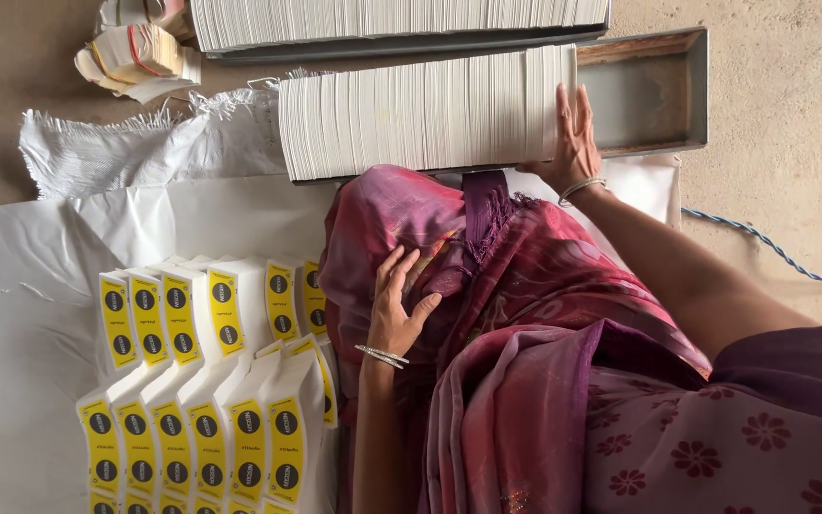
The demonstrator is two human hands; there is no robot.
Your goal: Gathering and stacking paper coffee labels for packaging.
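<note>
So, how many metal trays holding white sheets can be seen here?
2. One tray lies under the right hand, half filled with white sheets. A second tray sits at the top edge, partly cut off; others may be hidden.

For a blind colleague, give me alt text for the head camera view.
The right hand presses the end of a white card stack in a metal tray; the left hand rests on purple cloth beside yellow-banded paper cups.
</note>
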